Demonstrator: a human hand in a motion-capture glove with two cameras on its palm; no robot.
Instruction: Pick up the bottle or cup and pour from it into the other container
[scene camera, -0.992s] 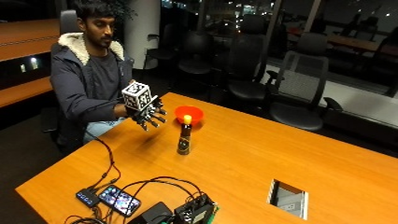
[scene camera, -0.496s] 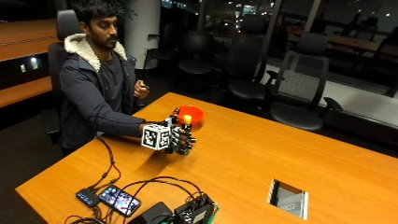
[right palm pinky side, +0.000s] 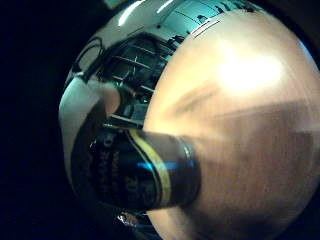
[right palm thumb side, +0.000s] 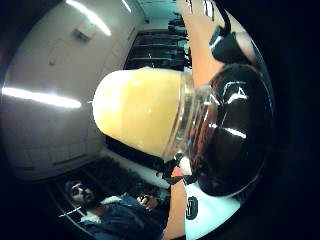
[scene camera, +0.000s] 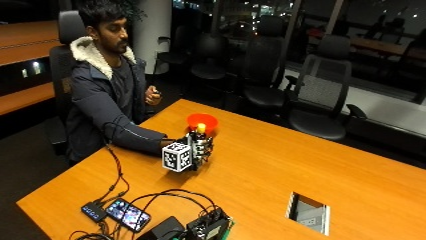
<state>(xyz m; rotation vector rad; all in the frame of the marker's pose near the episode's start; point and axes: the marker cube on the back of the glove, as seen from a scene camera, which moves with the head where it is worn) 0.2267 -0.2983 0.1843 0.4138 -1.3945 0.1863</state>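
One dark glass bottle with a yellow cap and one orange plastic cup stand on the wooden table, the cup just behind the bottle. The contents of each cannot be told. The gloved right hand, forearm resting on the table, has its fingers curled round the upright bottle's body.

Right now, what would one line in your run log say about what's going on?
stage: grasp | right hand: fingers around dark bottle, yellow cap on | bottle: upright on table | orange cup: just behind | pour: not started
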